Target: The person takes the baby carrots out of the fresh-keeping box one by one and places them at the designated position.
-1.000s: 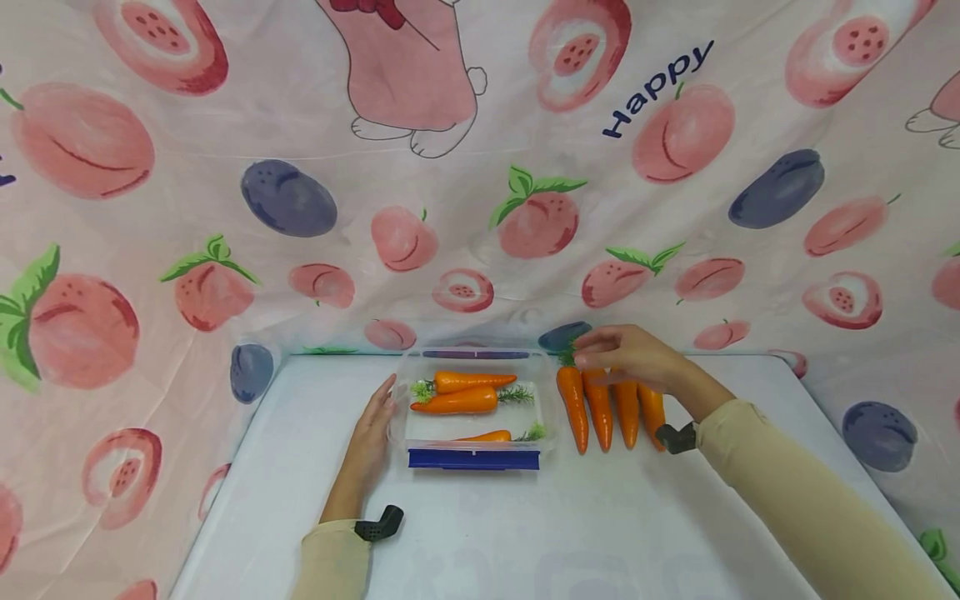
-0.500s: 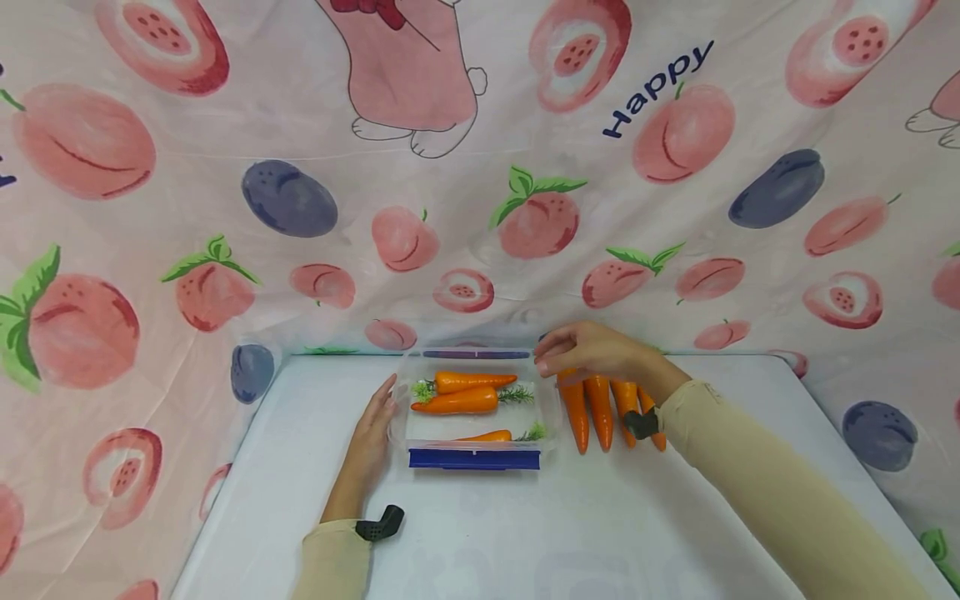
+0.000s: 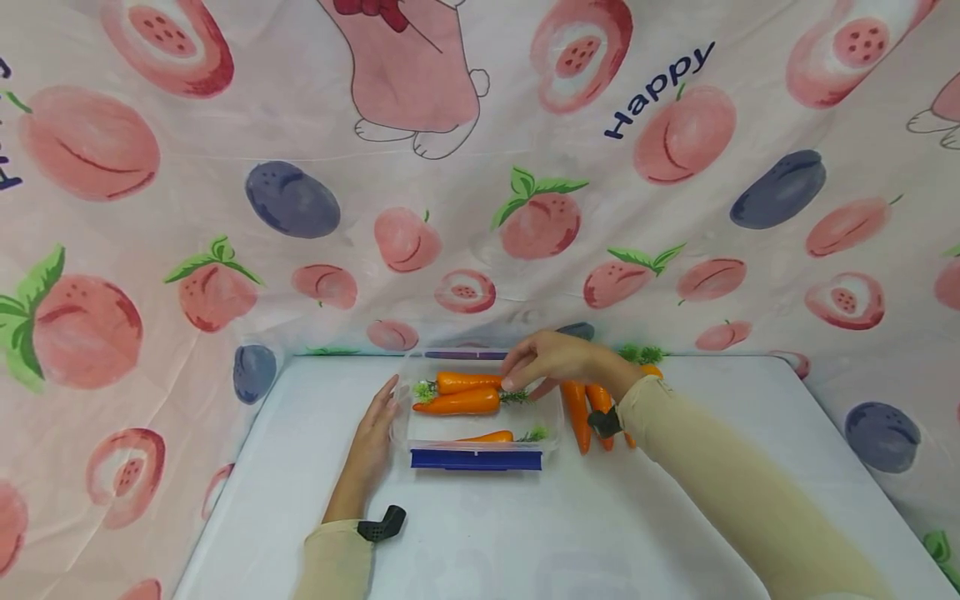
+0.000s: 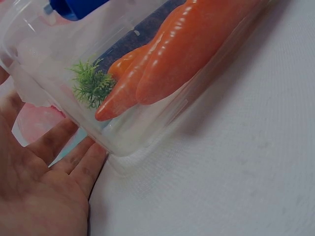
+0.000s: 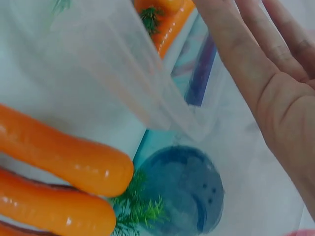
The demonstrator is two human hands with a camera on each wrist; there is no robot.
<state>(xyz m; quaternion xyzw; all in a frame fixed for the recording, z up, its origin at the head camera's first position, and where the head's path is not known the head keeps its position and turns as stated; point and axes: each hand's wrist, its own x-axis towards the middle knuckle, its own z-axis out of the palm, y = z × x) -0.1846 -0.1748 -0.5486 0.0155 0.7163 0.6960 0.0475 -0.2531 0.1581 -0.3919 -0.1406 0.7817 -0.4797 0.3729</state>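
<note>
A clear plastic box (image 3: pixel 402 421) with blue clasps stands in the middle of the table. Three orange carrots lie inside: one at the back (image 3: pixel 461 382), one in front of it (image 3: pixel 457 403) and one by the near wall (image 3: pixel 489 437). My left hand (image 3: pixel 369 435) rests along the box's left wall, its fingers straight and touching the plastic in the left wrist view. My right hand (image 3: pixel 558 360) reaches over the right wall, fingertips right at the tip of the back carrot. The right wrist view has its fingers (image 5: pixel 236 44) extended, the tips out of frame.
Several more carrots (image 3: pixel 576 417) lie side by side right of the box, green tops toward the back, partly hidden under my right forearm. A fruit-print cloth (image 3: pixel 465 250) hangs behind the white table (image 3: pixel 480 533).
My right hand has moved left from above the loose carrots to inside the box's right side. My left hand, the box and the carrots have stayed in place.
</note>
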